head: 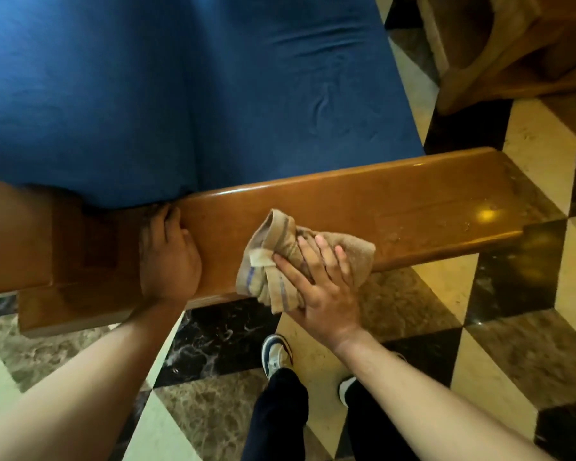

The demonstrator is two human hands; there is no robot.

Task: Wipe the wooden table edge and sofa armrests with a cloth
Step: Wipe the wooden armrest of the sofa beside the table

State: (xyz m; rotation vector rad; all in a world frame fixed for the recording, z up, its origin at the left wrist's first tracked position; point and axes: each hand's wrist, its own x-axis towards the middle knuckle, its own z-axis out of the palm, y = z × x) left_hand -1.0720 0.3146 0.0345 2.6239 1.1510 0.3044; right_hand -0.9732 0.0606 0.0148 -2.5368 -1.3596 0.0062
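1. The step in hand is judged to be the wiping of a sofa armrest [363,211]: a flat, varnished wooden plank running beside the blue cushion [180,94].
2. The cloth [280,257], tan with a blue stripe, lies bunched on the near half of the armrest, about midway along it, with part of it overhanging the near edge.
3. The right hand [320,287] presses down on the cloth, palm flat and fingers spread. Its grip is apart, not clamped; it holds the cloth by pressure only.
4. The left hand [170,254] rests bare on the armrest next to the cushion, fingers loosely curled over the inner edge. It grips nothing and appears to serve as a brace.
5. The far end of the armrest [486,207] shows specks and dull patches around a light reflection; that part appears not yet wiped.
6. Recommendation: spread the bunched cloth flatter for wider contact, keep even downward pressure, and run long strokes along the grain toward the far end.
7. Recommendation: wrap the cloth over the rounded near edge, since the overhang suggests the lip may be missed.
8. Risk: with an open palm, the cloth may slip off onto the tiled floor [529,344].
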